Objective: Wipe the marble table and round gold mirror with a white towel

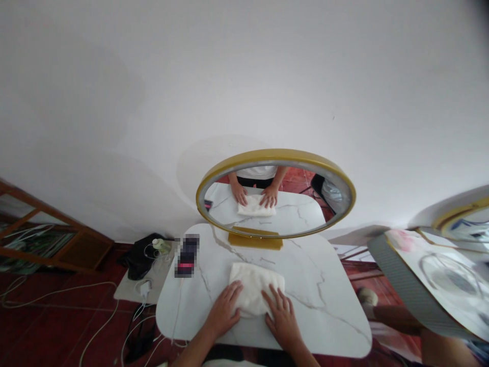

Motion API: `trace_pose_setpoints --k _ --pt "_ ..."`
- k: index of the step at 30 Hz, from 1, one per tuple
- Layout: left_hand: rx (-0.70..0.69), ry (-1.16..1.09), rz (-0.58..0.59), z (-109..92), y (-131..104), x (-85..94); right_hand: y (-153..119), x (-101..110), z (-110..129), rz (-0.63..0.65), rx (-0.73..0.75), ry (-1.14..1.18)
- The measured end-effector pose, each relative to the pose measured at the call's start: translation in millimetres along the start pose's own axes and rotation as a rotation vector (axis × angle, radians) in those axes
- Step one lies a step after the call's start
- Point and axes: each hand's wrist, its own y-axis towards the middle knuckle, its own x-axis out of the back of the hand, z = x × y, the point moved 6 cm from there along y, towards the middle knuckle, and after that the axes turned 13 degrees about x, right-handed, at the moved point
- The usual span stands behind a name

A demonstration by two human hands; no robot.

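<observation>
A folded white towel (255, 285) lies flat on the white marble-patterned table (321, 326). My left hand (225, 311) rests on its left edge, palm down with the fingers stretched out. On the right side of the cloth, my right hand (281, 313) lies with its fingers spread. Neither hand grips the towel. Behind it stands an oval gold-framed mirror (275, 204) on a gold base (255, 239), reflecting both hands and the towel.
A phone (187, 257) with a blurred-out screen lies at the table's left, its white cable running down. Left are a power adapter (145, 289) and a black bag (139, 255). At right stand a second table (439, 285) and another person's leg (401, 318).
</observation>
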Motion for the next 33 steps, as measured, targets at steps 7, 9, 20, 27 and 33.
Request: trace_pose_setpoints --k 7,9,20,27,33 --pt "0.082 0.027 -0.024 -5 44 9.8 50 25 -11 -0.017 -0.117 -0.054" --pt "0.101 0.007 -0.042 -7 55 15.0 62 30 -15 0.011 -0.149 -0.053" --pt "0.159 -0.063 -0.076 -11 70 15.7 74 34 -15 0.058 -0.224 0.020" --pt "0.150 -0.075 -0.045 -10 48 3.5 52 20 -1 0.031 -0.162 0.078" --pt "0.137 -0.084 -0.009 -5 30 -13.9 36 6 11 0.051 -0.107 0.093"
